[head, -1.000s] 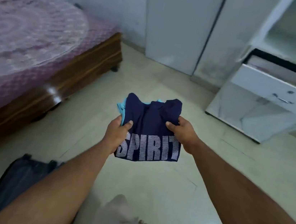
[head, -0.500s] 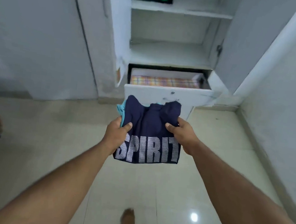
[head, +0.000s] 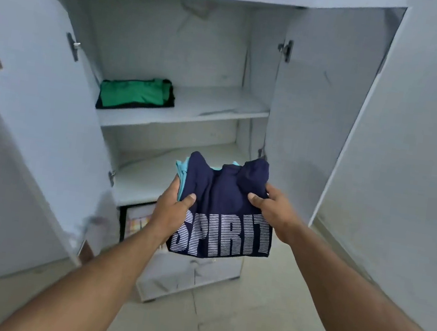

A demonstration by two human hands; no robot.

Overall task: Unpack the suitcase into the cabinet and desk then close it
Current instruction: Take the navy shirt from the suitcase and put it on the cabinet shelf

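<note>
Now, room: pale tiled floor (head: 260, 323), white walls; white cabinet (head: 314, 122) at 12 o'clock, both doors swung open.
Shelves: green folded garment (head: 135, 93) on the upper shelf (head: 219, 104), toward 10 o'clock; lower shelf (head: 143, 180) just behind my load.
Drawer: drawer (head: 135, 221) pulled out below, partly hidden by my left forearm.
Load: navy folded shirt (head: 223, 205) over a light blue garment (head: 181, 171), held in the air before the lower shelf.
Axis: long axis runs 6 to 12; "SPIRIT" print at the near end, collar end toward the cabinet.
Grip: left hand (head: 172, 209) and right hand (head: 272, 211) each clamp one side edge, thumbs on top, fingers underneath.
</note>
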